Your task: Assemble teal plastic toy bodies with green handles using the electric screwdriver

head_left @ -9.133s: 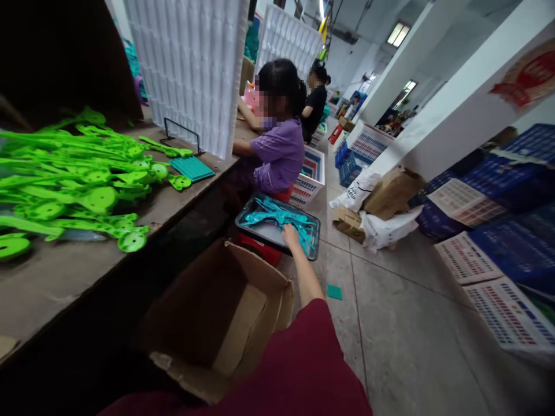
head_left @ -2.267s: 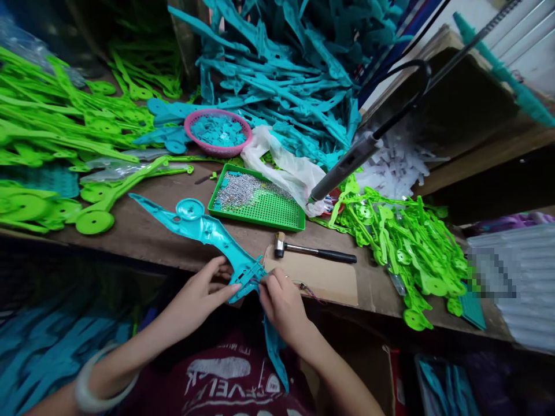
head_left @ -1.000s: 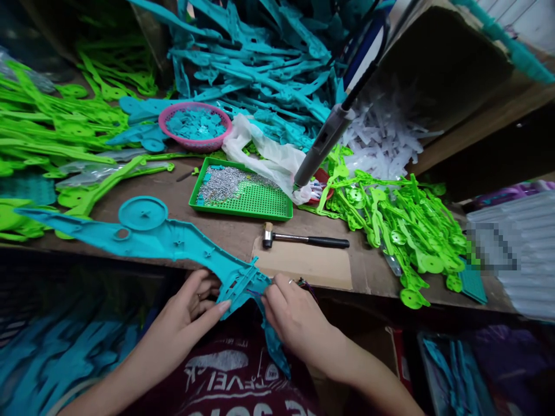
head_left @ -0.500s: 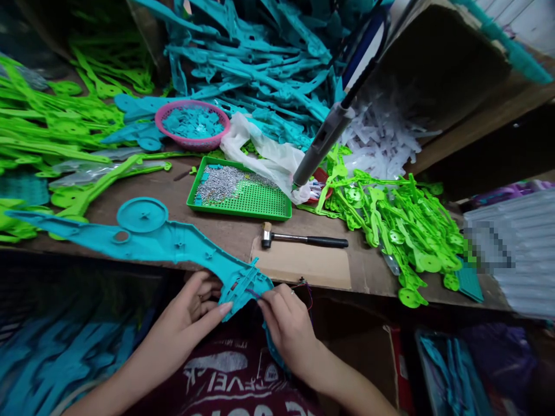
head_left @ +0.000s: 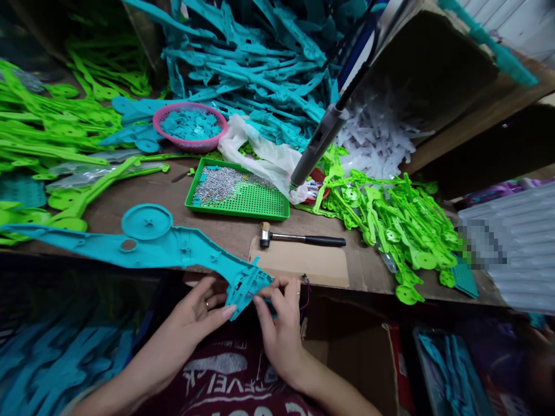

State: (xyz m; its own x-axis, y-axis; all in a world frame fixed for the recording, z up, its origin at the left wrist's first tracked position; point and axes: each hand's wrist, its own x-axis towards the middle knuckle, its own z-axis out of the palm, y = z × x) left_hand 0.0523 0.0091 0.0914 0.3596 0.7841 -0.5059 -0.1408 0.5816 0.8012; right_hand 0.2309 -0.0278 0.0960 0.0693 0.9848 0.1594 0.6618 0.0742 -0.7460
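Both hands (head_left: pixel 243 315) grasping teal plastic shell (head_left: pixel 173 251) over bench edge (head_left: pixel 368 286), hammer (head_left: pixel 301 237) near

The person wears a dark maroon short-sleeved T-shirt (head_left: pixel 243 387) printed across the chest with white lettering and a pale oval graphic (the letters read upside down from this view and are cut off at the bottom edge). Both forearms are bare from the elbow down. The left hand (head_left: pixel 197 315) carries a thin ring on one finger, and its nails are neat and glossy. The right hand (head_left: pixel 280 329) also shows a slim ring.
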